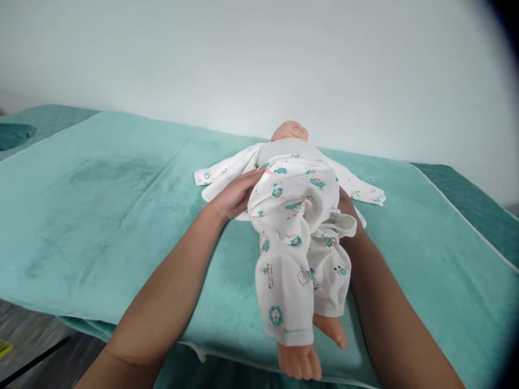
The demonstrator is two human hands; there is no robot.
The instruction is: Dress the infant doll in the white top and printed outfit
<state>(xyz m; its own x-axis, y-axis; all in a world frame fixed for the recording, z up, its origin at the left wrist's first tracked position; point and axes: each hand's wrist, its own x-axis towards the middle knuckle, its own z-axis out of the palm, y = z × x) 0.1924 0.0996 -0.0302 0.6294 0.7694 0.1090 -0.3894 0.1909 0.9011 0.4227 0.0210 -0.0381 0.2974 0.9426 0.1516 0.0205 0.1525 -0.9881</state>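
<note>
A baby doll (290, 131) lies on its back, head toward the wall and bare feet (299, 361) toward me. It wears white printed baby pants (284, 216) and a long-sleeved baby shirt (231, 163) spread out under its arms. My left hand (239, 193) is at the doll's waist on the left, fingers closed at the edge of the pants near the waistband. At the other hip, my right hand (346, 204) is mostly behind the doll and the cloth; its fingers are hidden. A loose white fold of cloth (344, 224) bunches over the doll's leg on the right.
A light green padded cover (121, 216) lies over the table, with darker green cloth (470, 200) at its right end. Behind it stands a plain white wall (243, 59). Grey floor (36, 335) shows at the lower left, beyond the front edge.
</note>
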